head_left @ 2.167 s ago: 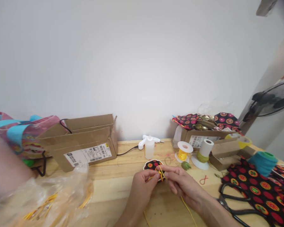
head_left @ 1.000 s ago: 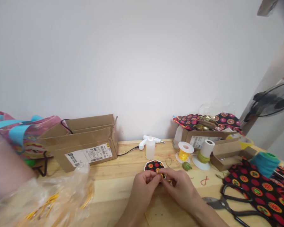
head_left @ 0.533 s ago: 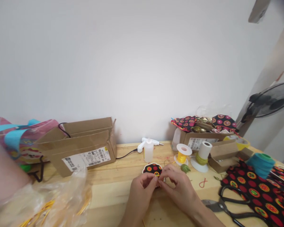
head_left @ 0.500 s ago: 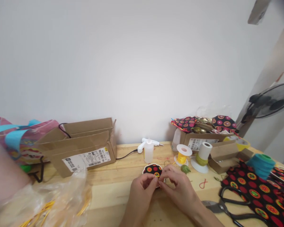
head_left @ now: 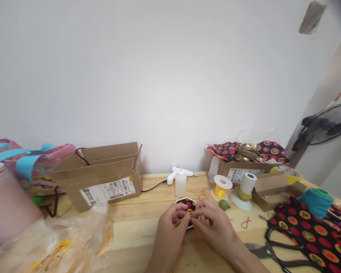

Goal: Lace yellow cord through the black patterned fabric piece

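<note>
A small black patterned fabric piece (head_left: 186, 202) with a pale scalloped edge rests on the wooden table, partly covered by my fingers. Over it, my left hand (head_left: 170, 229) is closed in a pinch on a thin yellow cord (head_left: 178, 223). My right hand (head_left: 216, 223) meets it fingertip to fingertip, thumb and index pinched where a bit of yellow cord shows. The exact knot or loop between the fingertips is too small to make out.
Behind stand a white bottle (head_left: 180, 183), a yellow cord spool (head_left: 221, 189) and a green cord spool (head_left: 244, 193). Black scissors (head_left: 272, 250) and patterned cloth (head_left: 304, 227) lie right. At left are a cardboard box (head_left: 108, 182) and a plastic bag (head_left: 82, 235) holding yellow cords.
A yellow strand now shows across my left fingers, which have curled more. Both hands stay together over the fabric piece. The whole view has shifted slightly.
</note>
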`<act>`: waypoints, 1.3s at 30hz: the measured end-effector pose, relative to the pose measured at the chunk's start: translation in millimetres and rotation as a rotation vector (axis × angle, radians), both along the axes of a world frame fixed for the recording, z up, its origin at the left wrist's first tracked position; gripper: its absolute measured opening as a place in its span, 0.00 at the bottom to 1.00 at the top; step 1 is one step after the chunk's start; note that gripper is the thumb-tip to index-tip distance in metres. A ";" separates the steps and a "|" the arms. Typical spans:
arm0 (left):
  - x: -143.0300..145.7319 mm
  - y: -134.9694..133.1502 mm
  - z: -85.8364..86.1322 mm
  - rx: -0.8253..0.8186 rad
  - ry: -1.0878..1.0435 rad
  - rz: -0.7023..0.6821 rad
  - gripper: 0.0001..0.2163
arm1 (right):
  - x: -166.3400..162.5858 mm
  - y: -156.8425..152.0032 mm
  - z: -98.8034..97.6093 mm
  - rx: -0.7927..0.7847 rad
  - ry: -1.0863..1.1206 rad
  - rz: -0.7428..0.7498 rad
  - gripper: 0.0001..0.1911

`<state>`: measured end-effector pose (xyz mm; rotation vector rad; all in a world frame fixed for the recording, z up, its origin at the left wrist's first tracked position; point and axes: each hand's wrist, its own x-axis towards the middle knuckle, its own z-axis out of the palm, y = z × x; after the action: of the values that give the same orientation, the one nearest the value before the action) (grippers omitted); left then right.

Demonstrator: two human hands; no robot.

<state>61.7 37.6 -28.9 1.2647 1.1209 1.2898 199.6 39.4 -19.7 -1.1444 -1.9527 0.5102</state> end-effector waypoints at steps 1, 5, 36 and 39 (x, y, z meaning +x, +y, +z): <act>0.0 -0.1 0.0 0.001 -0.003 -0.006 0.08 | 0.0 0.2 0.0 -0.016 0.000 -0.003 0.06; -0.2 -0.9 0.8 0.010 0.014 -0.036 0.09 | 0.2 1.8 -1.3 -0.080 0.012 0.011 0.09; 3.7 -4.2 1.8 -0.050 -0.028 -0.129 0.08 | -2.5 6.8 -6.6 -0.451 0.732 0.171 0.01; 2.5 -3.5 0.8 -0.047 -0.057 -0.122 0.08 | 2.8 -0.4 8.5 -0.480 0.793 0.291 0.01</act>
<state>64.2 34.1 -28.1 1.2341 1.0127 1.1949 202.4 38.9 -11.2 -0.7387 -1.3141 1.4041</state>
